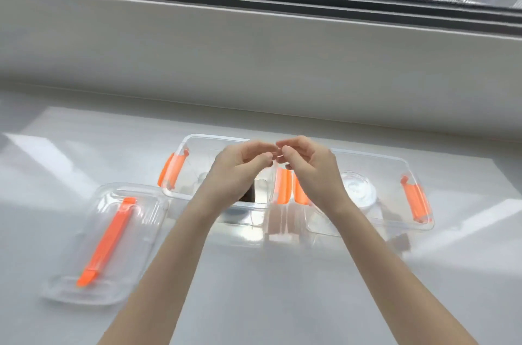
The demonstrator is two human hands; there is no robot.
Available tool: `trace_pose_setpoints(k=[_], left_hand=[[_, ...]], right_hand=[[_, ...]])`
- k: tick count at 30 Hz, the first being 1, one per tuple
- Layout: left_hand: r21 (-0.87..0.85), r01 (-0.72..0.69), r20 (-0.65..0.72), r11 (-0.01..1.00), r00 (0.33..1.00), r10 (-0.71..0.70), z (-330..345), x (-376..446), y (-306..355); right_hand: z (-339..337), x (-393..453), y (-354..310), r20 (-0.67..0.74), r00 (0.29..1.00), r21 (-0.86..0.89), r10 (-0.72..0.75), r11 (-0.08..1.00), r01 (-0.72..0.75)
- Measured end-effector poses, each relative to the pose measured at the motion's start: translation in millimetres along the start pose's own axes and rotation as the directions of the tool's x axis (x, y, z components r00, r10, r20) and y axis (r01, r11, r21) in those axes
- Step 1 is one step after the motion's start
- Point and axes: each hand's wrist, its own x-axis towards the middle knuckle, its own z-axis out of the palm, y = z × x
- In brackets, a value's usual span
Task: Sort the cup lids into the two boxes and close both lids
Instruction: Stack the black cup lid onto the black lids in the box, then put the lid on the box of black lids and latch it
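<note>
Two clear boxes with orange latches stand side by side on the table, the left box (pixel 197 145) and the right box (pixel 395 161). A clear round cup lid (pixel 357 189) lies in the right box. Something dark (pixel 250 194) shows in the left box, mostly hidden behind my left wrist. My left hand (pixel 240 166) and my right hand (pixel 308 166) are raised above the boxes' inner ends, fingers curled and fingertips pinched together where they meet. Whether anything is held between them is too blurred to tell.
A clear box lid (pixel 147 220) with an orange handle strip lies flat on the table at the front left. A small dark object (pixel 401 241) sits on the table by the right box's front corner. A wide white windowsill and window run along the back.
</note>
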Motion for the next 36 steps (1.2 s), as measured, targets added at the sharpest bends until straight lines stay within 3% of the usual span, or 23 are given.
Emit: trace_pose_setpoints(k=[5, 10, 14, 20, 23, 28, 32, 36], left_hand=[[0.076, 0.055, -0.254, 0.996, 0.967, -0.034, -91, -40, -45], [0.158, 0.282, -0.513, 0.946, 0.842, -0.165, -169, -67, -113], [0.261, 0.426, -0.505, 0.866, 0.825, -0.254, -203, -74, -161], [0.373, 0.563, -0.436, 0.738, 0.808, -0.396, -222, -76, -204], [0.369, 0.580, -0.416, 0.726, 0.802, -0.429, -225, -75, -214], [0.310, 0.590, -0.484, 0.745, 0.773, -0.410, -229, -71, -218], [0.250, 0.621, -0.612, 0.743, 0.696, -0.376, -233, -67, -209], [0.169, 0.572, -0.744, 0.803, 0.608, -0.277, -244, -68, -185]], right_hand=[[76, -18, -11, 0.217, 0.976, 0.067, 0.033, 0.997, -0.049], [160, -32, -1, 0.462, 0.869, 0.003, 0.179, 0.979, -0.203], [217, -40, 22, 0.503, 0.784, -0.117, 0.362, 0.928, -0.354], [256, -48, 44, 0.418, 0.732, -0.174, 0.538, 0.838, -0.517], [264, -50, 47, 0.417, 0.712, -0.188, 0.565, 0.820, -0.540], [272, -49, 42, 0.413, 0.742, -0.291, 0.528, 0.848, -0.442], [273, -48, 29, 0.412, 0.783, -0.359, 0.466, 0.873, -0.330], [266, -44, 3, 0.361, 0.905, -0.239, 0.225, 0.960, -0.144]])
